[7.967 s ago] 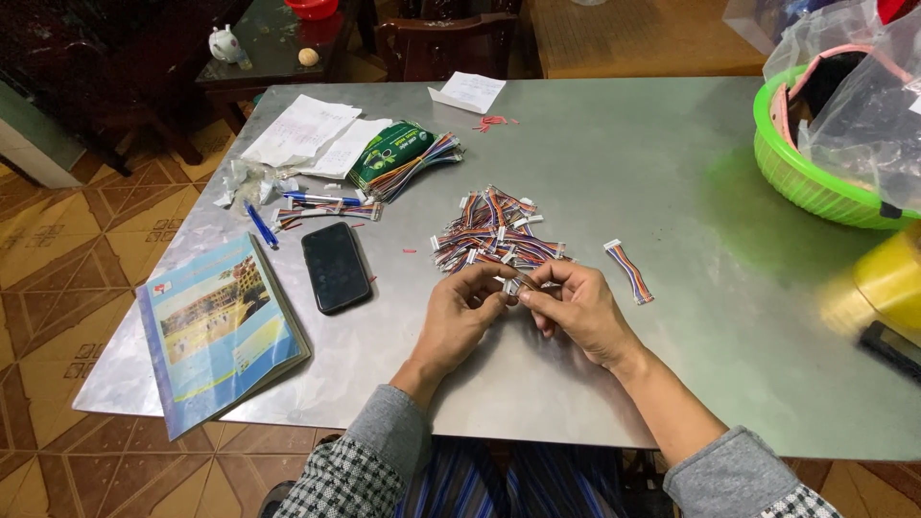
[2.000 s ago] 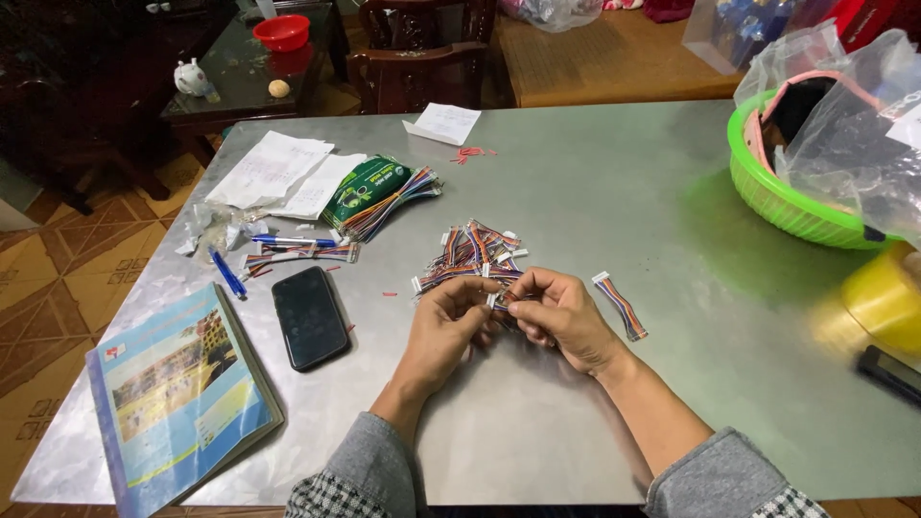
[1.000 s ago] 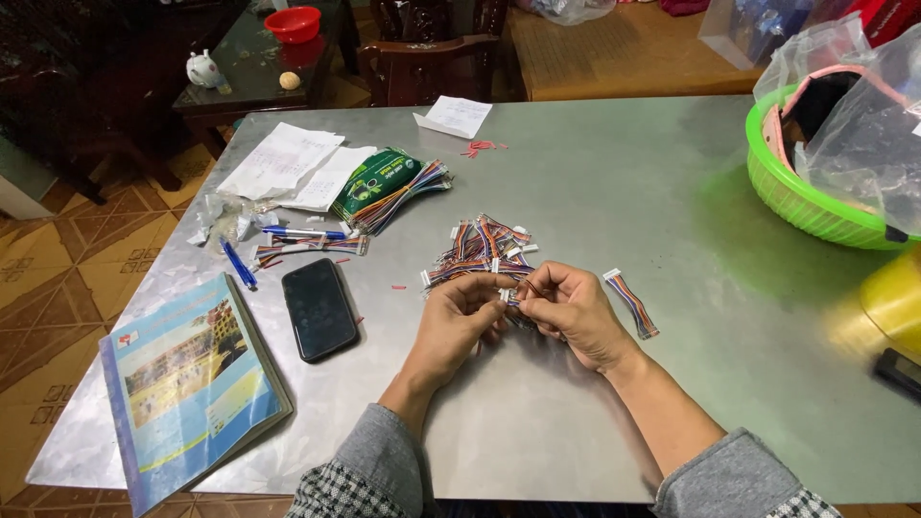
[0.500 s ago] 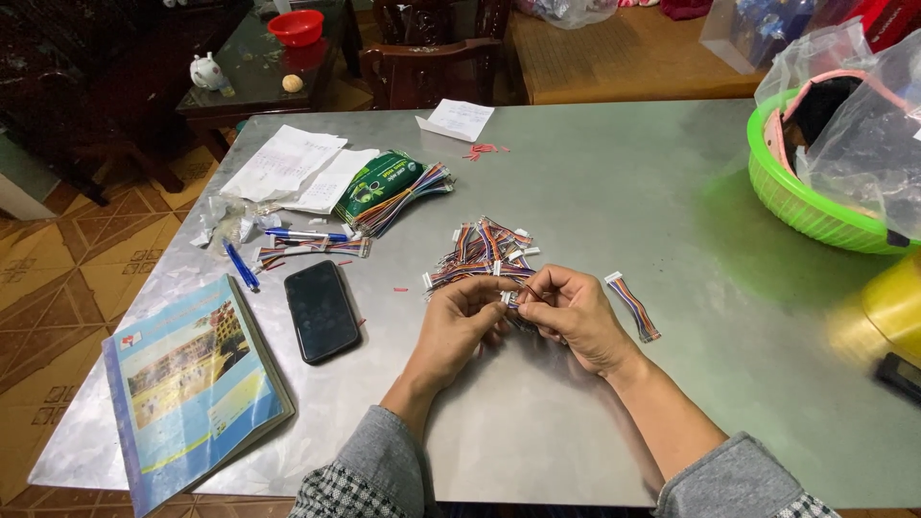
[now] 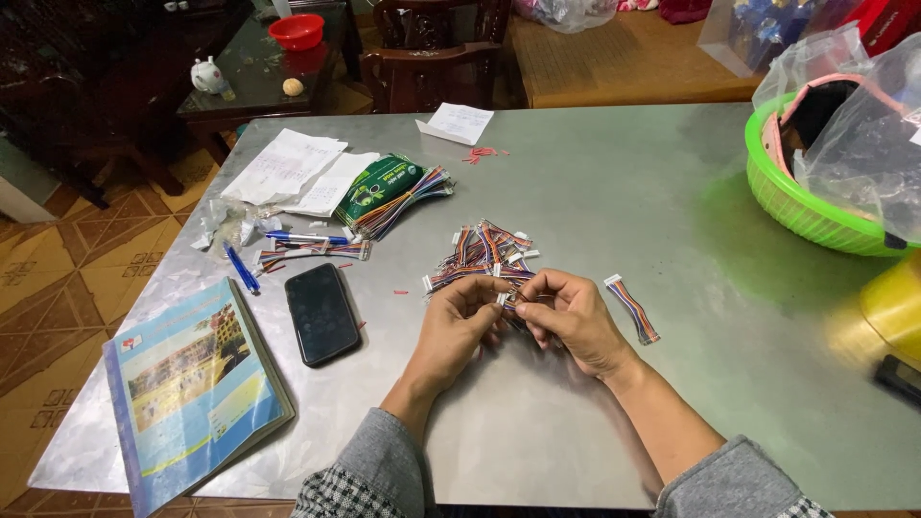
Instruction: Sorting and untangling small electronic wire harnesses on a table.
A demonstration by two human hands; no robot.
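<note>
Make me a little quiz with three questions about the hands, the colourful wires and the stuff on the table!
1. True or false: the black phone lies between the book and the person's hands.
2. What do the left hand and the right hand pinch between them?
A. a blue pen
B. a small white connector on coloured wires
C. a sheet of paper
3. Fill in: the single wire piece lying alone on the metal table is just to the ____ of the right hand.

Key
1. True.
2. B: both hands' fingertips meet on the small wire connector, just in front of the pile of coloured wires.
3. Right.
</note>
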